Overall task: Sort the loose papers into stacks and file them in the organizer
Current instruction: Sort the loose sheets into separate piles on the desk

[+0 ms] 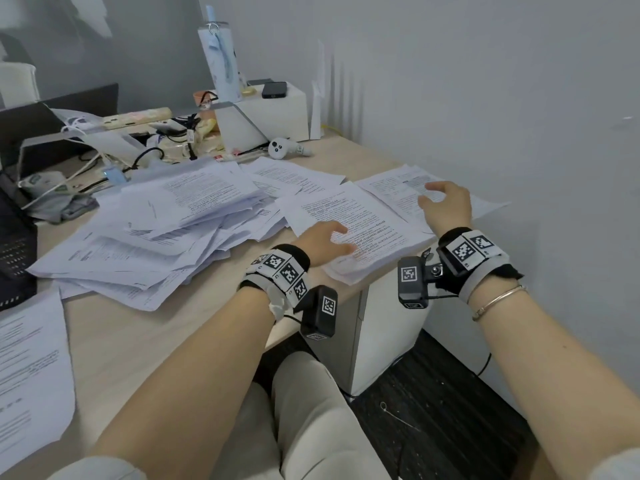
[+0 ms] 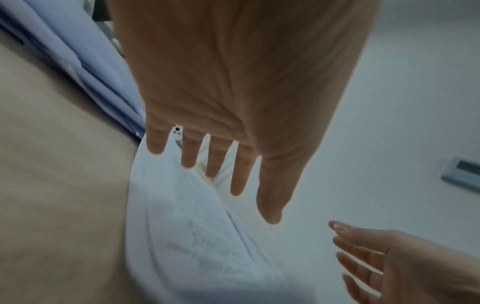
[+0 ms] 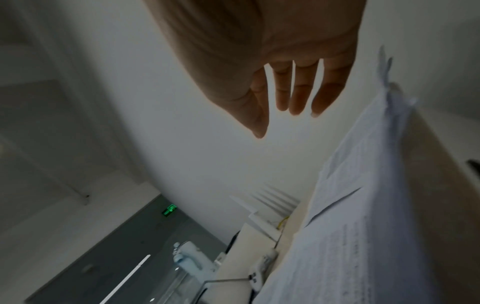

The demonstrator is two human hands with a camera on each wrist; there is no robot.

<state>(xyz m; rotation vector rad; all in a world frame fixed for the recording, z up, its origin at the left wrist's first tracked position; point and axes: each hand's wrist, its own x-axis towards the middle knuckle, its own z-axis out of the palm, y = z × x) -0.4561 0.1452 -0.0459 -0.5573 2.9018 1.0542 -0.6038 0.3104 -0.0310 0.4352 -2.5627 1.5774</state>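
- Loose papers [image 1: 149, 233] heaped left of centre on the surface [image 1: 145, 341]; print too small to read
- Left hand [image 1: 323, 239] rests flat on a neat stack [image 1: 360, 237], grip loose, holding nothing
- Right hand [image 1: 446, 206] hovers over another stack [image 1: 398, 188], fingers relaxed, empty

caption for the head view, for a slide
Left hand rests on a neat paper stack; right hand hovers open beside a messy pile.
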